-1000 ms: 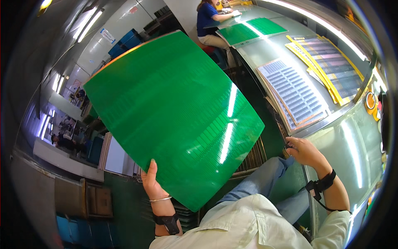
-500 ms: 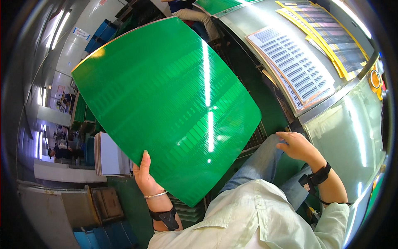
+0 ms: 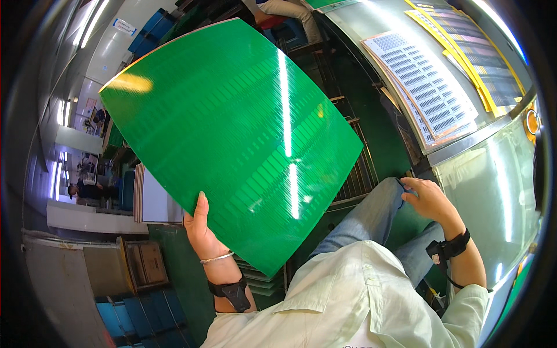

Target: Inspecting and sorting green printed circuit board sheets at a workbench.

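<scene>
My left hand grips the lower left edge of a large glossy green panel, holding it up in front of me, tilted, with light strips reflected on its face. My right hand rests on my knee in blue jeans, fingers loosely curled and holding nothing, close to the steel worktable's edge. Both wrists wear dark bands; the left also has a thin bracelet.
On the steel worktable lie a sheet with rows of small dark patterns and yellow-striped sheets. A slatted rack stands below the panel. A stack of boards sits at the left. A seated person is at the top, another person far left.
The green panel has swung left and closer, filling more of the view. My right hand stays on my knee, and my head has tilted so the table sits further right.
</scene>
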Action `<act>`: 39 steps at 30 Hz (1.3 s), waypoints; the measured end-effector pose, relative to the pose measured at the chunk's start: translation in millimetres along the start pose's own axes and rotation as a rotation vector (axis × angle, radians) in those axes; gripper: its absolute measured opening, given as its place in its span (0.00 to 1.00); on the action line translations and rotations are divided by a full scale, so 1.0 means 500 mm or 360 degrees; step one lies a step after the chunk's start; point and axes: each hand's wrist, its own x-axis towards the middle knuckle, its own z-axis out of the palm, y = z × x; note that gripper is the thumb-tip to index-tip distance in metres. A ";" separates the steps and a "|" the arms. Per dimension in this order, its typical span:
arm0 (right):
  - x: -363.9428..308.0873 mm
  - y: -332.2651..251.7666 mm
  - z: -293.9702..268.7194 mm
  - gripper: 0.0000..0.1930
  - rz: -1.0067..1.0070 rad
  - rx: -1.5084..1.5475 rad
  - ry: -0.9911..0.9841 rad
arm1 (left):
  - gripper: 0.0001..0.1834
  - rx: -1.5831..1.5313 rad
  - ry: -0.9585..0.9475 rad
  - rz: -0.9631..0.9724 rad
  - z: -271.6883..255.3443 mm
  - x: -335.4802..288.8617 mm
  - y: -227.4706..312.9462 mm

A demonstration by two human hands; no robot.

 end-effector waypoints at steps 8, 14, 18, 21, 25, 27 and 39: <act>0.048 -0.027 -0.002 0.28 -0.0244 -0.0294 0.0385 | 0.19 0.0088 0.0239 -0.0077 -0.112 -0.032 0.162; 0.166 0.076 -0.026 0.42 -0.0288 -0.0881 0.0880 | 0.18 0.0128 0.0666 0.0365 -0.307 -0.226 0.458; 0.233 0.167 0.015 0.45 -0.0108 -0.1088 0.0929 | 0.17 0.0491 0.1077 0.0827 -0.390 -0.398 0.557; 0.246 0.226 0.032 0.46 -0.0230 -0.1114 0.1129 | 0.16 0.0771 0.1538 0.0989 -0.475 -0.443 0.528; 0.265 0.244 0.032 0.46 -0.0256 -0.1124 0.1127 | 0.12 0.1314 0.2146 0.0913 -0.565 -0.431 0.462; 0.264 0.221 0.037 0.46 -0.0235 -0.1097 0.1097 | 0.11 0.1471 0.2197 0.0895 -0.641 -0.436 0.419; 0.294 0.296 -0.001 0.43 -0.0390 -0.1232 0.1121 | 0.10 0.0816 0.2151 0.0408 -0.759 -0.429 0.247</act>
